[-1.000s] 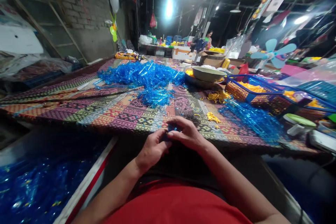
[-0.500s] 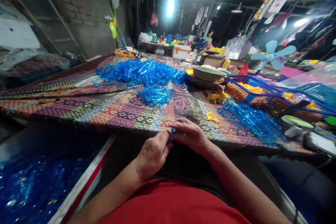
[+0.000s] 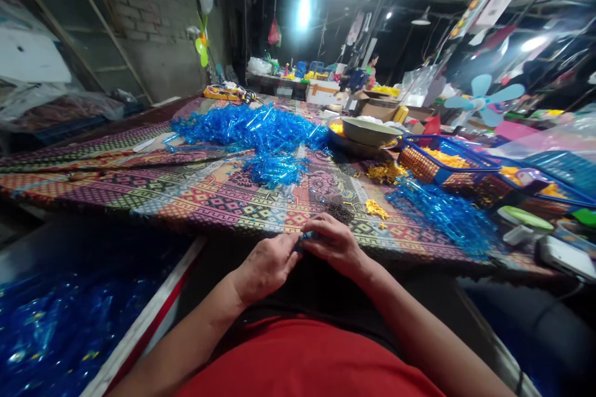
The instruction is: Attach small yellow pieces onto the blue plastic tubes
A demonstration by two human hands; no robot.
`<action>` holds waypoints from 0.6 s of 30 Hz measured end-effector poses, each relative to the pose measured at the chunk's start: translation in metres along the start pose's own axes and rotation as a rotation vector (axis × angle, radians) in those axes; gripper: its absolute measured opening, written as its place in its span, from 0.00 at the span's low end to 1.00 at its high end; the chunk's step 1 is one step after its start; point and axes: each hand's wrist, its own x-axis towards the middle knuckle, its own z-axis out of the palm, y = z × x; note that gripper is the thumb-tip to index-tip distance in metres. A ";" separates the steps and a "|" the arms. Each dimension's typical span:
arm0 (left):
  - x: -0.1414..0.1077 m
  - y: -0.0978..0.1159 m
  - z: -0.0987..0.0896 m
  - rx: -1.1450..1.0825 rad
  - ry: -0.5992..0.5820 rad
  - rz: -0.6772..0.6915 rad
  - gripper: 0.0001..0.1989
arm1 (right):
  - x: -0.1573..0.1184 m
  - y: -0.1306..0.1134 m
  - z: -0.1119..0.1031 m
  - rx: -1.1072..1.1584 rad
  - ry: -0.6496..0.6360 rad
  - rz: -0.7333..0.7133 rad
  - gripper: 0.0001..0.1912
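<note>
Pinching a blue piece (image 3: 307, 237) in our left hand (image 3: 266, 265) and right hand (image 3: 339, 245) by the cloth (image 3: 209, 209), we're seemingly midway, though fingers hide detail; a loose blue pile (image 3: 261, 127) lies unworked, while flecked pieces (image 3: 60, 322) in the bin (image 3: 143, 317) look done.

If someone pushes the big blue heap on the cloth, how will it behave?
The blue heap would probably spread, since it looks loosely piled. It is likely light for its size, being see-through, and perhaps slippery, given its glossy shine.

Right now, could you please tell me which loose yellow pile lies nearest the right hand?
The smaller pile; the larger pile lies farther back, beside a blue basket.
</note>
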 end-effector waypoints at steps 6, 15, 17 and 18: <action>-0.002 -0.009 -0.008 -0.218 -0.048 0.007 0.13 | -0.001 0.000 0.000 -0.014 -0.065 -0.015 0.12; -0.002 -0.005 -0.004 -0.440 -0.040 -0.030 0.17 | -0.003 -0.003 0.002 0.017 -0.049 0.023 0.12; -0.003 -0.009 -0.006 -0.335 -0.005 -0.029 0.18 | -0.005 0.002 0.002 0.079 -0.028 0.042 0.12; -0.004 -0.012 -0.008 -0.272 0.014 -0.030 0.19 | -0.006 0.005 0.001 0.123 0.001 0.067 0.13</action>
